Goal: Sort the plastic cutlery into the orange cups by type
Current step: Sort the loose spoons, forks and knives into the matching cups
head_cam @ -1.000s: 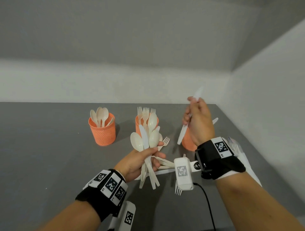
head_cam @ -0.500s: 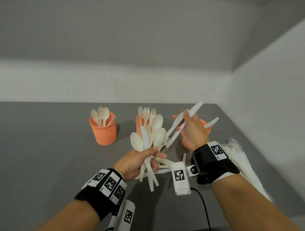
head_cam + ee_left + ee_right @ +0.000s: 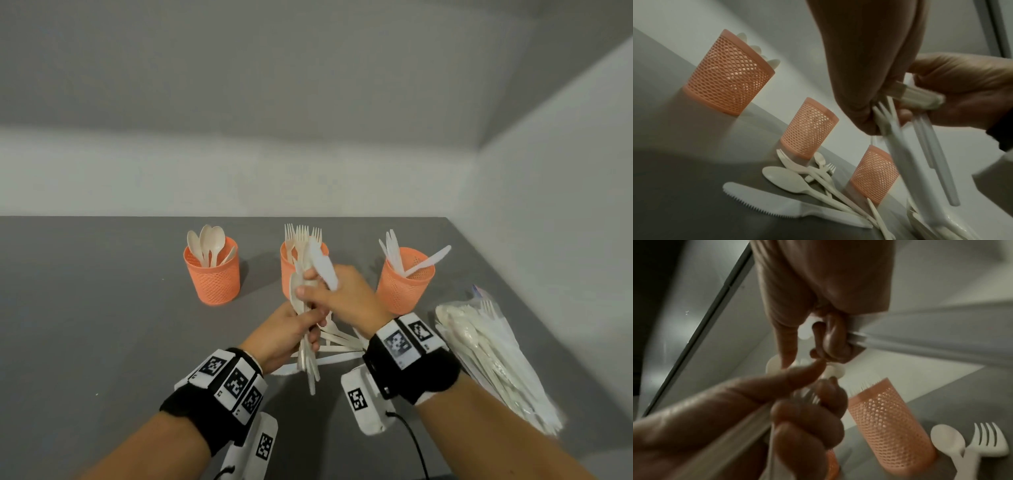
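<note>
Three orange mesh cups stand in a row: the spoon cup point(image 3: 212, 274), the fork cup point(image 3: 287, 270) partly behind my hands, and the knife cup point(image 3: 404, 284). In front of the fork cup my left hand point(image 3: 284, 337) grips an upright bundle of white cutlery point(image 3: 308, 359). At the bundle's top my right hand point(image 3: 337, 294) pinches one white piece point(image 3: 323, 265), too blurred to tell its type. The right wrist view shows the right hand's fingers point(image 3: 835, 339) curled round white plastic. Loose cutlery point(image 3: 797, 181) lies on the grey table under my hands.
A clear bag of more white cutlery point(image 3: 496, 356) lies at the right, by the table's edge and the wall. A serrated knife point(image 3: 777, 206) lies nearest the left wrist. A spoon point(image 3: 947, 439) and a fork point(image 3: 988, 439) lie beside the fork cup point(image 3: 885, 423).
My right hand held two knives near the right cup; it has come back left to the bundle and pinches a piece. More knives now stand in the right cup. The left hand barely moved.
</note>
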